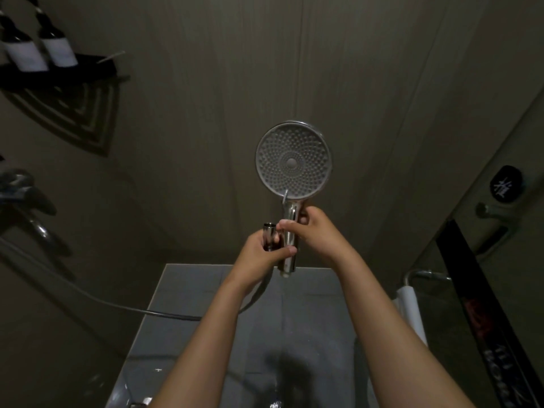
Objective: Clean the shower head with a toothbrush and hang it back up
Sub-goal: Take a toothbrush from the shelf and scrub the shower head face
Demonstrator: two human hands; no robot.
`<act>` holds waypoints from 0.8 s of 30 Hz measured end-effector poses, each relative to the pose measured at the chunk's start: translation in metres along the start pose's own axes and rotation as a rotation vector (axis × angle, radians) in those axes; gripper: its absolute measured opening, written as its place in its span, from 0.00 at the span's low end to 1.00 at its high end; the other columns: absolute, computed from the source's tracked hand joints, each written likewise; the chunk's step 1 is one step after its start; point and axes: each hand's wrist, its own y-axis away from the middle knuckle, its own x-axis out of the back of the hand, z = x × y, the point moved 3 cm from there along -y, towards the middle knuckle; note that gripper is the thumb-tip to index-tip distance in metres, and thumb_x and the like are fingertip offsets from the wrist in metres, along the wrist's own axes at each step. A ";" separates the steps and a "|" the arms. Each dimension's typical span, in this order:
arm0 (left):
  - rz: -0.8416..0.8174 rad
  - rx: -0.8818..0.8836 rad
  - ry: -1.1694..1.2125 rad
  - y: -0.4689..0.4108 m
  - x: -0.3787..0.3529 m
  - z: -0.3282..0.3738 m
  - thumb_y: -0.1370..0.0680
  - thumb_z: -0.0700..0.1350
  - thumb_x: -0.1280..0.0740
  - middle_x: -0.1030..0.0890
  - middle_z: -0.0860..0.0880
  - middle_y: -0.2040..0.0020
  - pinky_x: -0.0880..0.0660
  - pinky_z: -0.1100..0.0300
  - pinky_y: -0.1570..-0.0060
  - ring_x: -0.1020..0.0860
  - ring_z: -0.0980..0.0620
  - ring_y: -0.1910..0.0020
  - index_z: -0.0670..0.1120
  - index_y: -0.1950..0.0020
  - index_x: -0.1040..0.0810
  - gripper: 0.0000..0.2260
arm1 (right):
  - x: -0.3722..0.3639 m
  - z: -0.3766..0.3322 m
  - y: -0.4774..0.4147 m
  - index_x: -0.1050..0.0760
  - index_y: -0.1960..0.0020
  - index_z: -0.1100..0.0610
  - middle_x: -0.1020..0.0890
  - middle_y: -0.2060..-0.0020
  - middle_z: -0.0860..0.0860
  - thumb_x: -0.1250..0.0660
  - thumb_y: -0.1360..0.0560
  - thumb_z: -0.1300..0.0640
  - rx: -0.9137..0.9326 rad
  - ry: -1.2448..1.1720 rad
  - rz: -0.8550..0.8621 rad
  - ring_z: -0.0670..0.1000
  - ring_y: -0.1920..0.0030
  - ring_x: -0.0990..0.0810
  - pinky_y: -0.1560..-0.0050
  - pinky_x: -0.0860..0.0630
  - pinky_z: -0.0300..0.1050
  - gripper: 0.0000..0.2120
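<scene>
Centre of frame. My right hand (316, 234) grips the shower head (293, 163) by its handle (288, 260), long axis vertical, disc uppermost, spray face toward me. The fingers (287, 251) of my left hand (256, 256) hold the hose connector (270, 235), touching the handle's left side. The handle's foot hangs lower, so I judge the connector must drop beneath it.

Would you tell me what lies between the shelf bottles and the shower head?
Between the bottles and shower head, only bare wall shows in the head view.
</scene>
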 end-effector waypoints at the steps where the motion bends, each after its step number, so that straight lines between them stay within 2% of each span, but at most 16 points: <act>1: 0.016 0.005 0.002 0.001 0.000 0.000 0.31 0.35 0.26 0.21 0.34 0.53 0.26 0.57 0.55 0.23 0.46 0.54 0.30 0.45 0.27 0.18 | -0.001 0.000 0.000 0.24 0.56 0.59 0.17 0.64 0.49 0.31 0.27 0.64 0.000 0.012 -0.011 0.40 0.65 0.18 0.62 0.23 0.34 0.02; 3: 0.038 0.007 -0.003 0.000 0.001 -0.003 0.31 0.36 0.26 0.21 0.31 0.51 0.25 0.52 0.53 0.22 0.45 0.54 0.31 0.46 0.26 0.17 | -0.002 -0.001 0.001 0.25 0.58 0.57 0.18 0.67 0.47 0.31 0.27 0.63 0.006 0.040 -0.029 0.39 0.67 0.19 0.65 0.25 0.32 0.05; 6: 0.069 0.008 -0.021 0.001 0.000 -0.001 0.31 0.35 0.26 0.21 0.38 0.57 0.25 0.48 0.54 0.22 0.45 0.57 0.34 0.49 0.25 0.14 | -0.003 -0.003 0.000 0.27 0.62 0.54 0.20 0.68 0.48 0.31 0.27 0.63 0.025 0.080 -0.042 0.38 0.69 0.20 0.67 0.26 0.32 0.08; 9: 0.089 -0.006 -0.039 0.000 0.000 0.002 0.30 0.33 0.28 0.20 0.42 0.59 0.24 0.59 0.58 0.21 0.52 0.60 0.36 0.51 0.24 0.10 | -0.004 -0.006 -0.002 0.27 0.62 0.55 0.20 0.68 0.49 0.30 0.27 0.60 0.041 0.128 -0.049 0.41 0.67 0.21 0.64 0.26 0.37 0.08; 11: 0.105 -0.038 -0.030 0.001 -0.002 0.007 0.30 0.32 0.29 0.20 0.44 0.59 0.24 0.65 0.60 0.21 0.54 0.61 0.40 0.53 0.24 0.09 | -0.004 -0.009 -0.004 0.27 0.62 0.55 0.20 0.68 0.49 0.30 0.27 0.60 0.052 0.125 -0.054 0.40 0.69 0.21 0.66 0.26 0.35 0.08; 13: 0.136 -0.070 -0.019 0.001 -0.001 0.010 0.30 0.33 0.28 0.20 0.42 0.58 0.24 0.63 0.57 0.21 0.51 0.57 0.39 0.52 0.23 0.09 | -0.004 -0.013 -0.006 0.26 0.61 0.56 0.19 0.67 0.51 0.31 0.27 0.61 0.077 0.099 -0.074 0.41 0.67 0.20 0.65 0.24 0.35 0.06; 15: 0.169 -0.090 0.002 0.001 -0.001 0.014 0.30 0.33 0.28 0.20 0.42 0.57 0.24 0.64 0.57 0.21 0.51 0.57 0.40 0.52 0.23 0.09 | -0.004 -0.017 -0.009 0.25 0.58 0.59 0.18 0.64 0.54 0.31 0.27 0.62 0.094 0.083 -0.096 0.46 0.63 0.19 0.61 0.23 0.40 0.03; 18: 0.199 -0.120 0.017 0.000 -0.002 0.023 0.30 0.32 0.28 0.21 0.45 0.61 0.25 0.64 0.60 0.23 0.52 0.60 0.43 0.57 0.24 0.08 | -0.003 -0.024 -0.015 0.25 0.56 0.58 0.18 0.65 0.50 0.31 0.26 0.62 0.111 0.081 -0.100 0.42 0.64 0.19 0.62 0.24 0.35 0.02; 20: 0.230 -0.132 0.018 -0.002 -0.001 0.028 0.30 0.32 0.28 0.22 0.48 0.65 0.26 0.67 0.64 0.24 0.56 0.64 0.45 0.60 0.25 0.10 | -0.003 -0.028 -0.019 0.25 0.52 0.60 0.16 0.60 0.52 0.32 0.26 0.61 0.107 0.051 -0.088 0.44 0.60 0.17 0.59 0.22 0.37 0.04; 24: 0.318 -0.158 0.047 -0.007 0.003 0.040 0.30 0.33 0.27 0.23 0.48 0.66 0.27 0.68 0.66 0.24 0.56 0.66 0.42 0.61 0.27 0.09 | -0.004 -0.040 -0.028 0.29 0.54 0.54 0.16 0.55 0.53 0.32 0.25 0.58 0.117 -0.019 -0.072 0.46 0.57 0.16 0.59 0.21 0.37 0.06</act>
